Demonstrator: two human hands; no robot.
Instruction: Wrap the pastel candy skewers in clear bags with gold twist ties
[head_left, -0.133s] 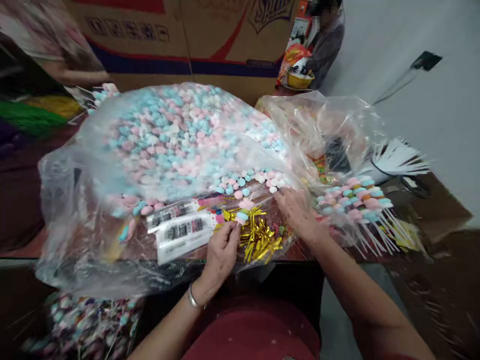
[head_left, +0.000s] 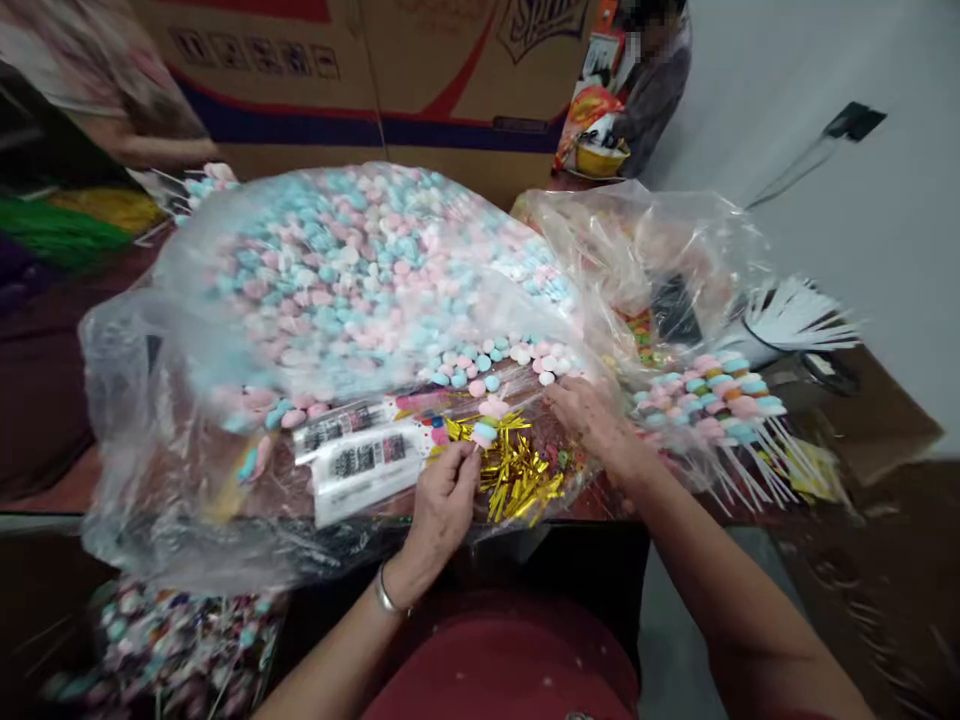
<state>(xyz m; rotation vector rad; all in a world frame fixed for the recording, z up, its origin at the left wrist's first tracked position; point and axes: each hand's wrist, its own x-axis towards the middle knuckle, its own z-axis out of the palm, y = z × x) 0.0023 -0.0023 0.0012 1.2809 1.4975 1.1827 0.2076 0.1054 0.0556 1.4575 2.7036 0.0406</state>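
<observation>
My left hand (head_left: 448, 490) is closed in a pinch on a marshmallow stick (head_left: 484, 433), whose pink, blue and white pieces stand above the fingertips. My right hand (head_left: 589, 420) reaches forward at the mouth of a big clear plastic bag (head_left: 360, 270) full of pink, blue and white marshmallows. Its fingers are stretched out beside loose marshmallows (head_left: 546, 378), with no held thing visible; the fingertips are partly hidden. Below lie gold twist ties (head_left: 521, 475). Printed clear wrappers (head_left: 367, 462) rest left of my left hand.
Finished marshmallow sticks (head_left: 712, 400) are stacked at right, near white sticks (head_left: 799, 318) and another clear bag (head_left: 652, 250). A large carton (head_left: 375, 90) stands behind. One person is at back left, another at back right by a yellow bowl (head_left: 600, 160). More sweets (head_left: 187, 640) are at lower left.
My right hand has shifted very slightly to the left by the loose marshmallows. The left hand keeps its pinch on the marshmallow stick.
</observation>
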